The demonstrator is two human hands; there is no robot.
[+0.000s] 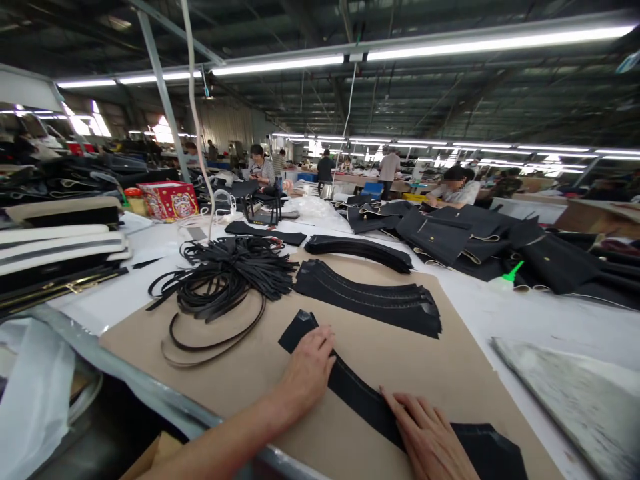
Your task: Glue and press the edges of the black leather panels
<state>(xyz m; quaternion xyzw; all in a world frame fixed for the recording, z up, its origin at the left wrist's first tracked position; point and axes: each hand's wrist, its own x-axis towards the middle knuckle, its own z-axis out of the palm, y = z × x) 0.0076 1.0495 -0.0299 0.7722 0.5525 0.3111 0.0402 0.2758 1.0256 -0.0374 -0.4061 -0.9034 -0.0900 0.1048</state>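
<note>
bare right hand (pixel 430 437) nearest: laid flat, fingers extended, on a long curved black strip of leather-like material (pixel 360 400); grip released. bare left hand (pixel 310 363) bent over the same strip, nearer its far end; cannot tell whether its grip pinches the edge. strip lies on a tan flat sheet (pixel 425 367) over the white table (pixel 550 327). beyond it, a stack of curved black pieces (pixel 370 297); left of that, a tangled heap of thin black straps (pixel 225 273).

containers: red box with a printed pattern (pixel 169 201), back left, contents hidden; red-lidded jar (pixel 134 200) beside it, contents unclear; small green-nozzled bottle (pixel 509 276) at right, fill unreadable.
</note>
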